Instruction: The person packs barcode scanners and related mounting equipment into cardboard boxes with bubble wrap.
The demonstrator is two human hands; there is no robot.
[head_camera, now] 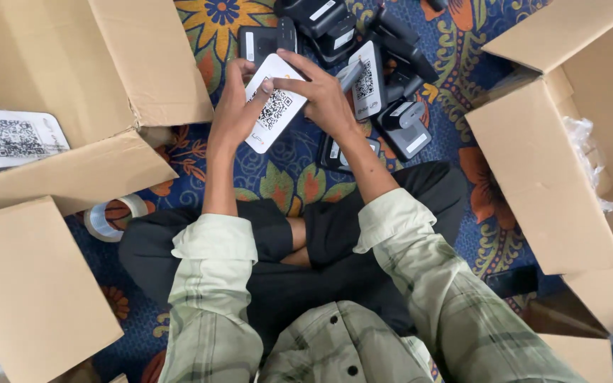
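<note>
white card (272,113) with a square black code pattern, rounded corners, tilted, held up over the patterned floor mat (285,174) in front of crossed legs. pinched along its left edge by left hand (234,113), fingers curled behind it; pressed on the top face by right hand (324,96), fingertips flat near the upper edge. just beyond, heap of black devices (363,64) on the mat, several bearing similar white code cards, some touching one another. to the left, open cardboard box (72,78) with flaps spread, holding a white sheet with a code pattern (12,138) at its edge. below it, second cardboard box (30,284), contents not visible. roll of clear tape (111,216) between these boxes and the knee. to the right, large open cardboard box (569,142) with crumpled clear plastic wrap (587,156) inside.
</note>
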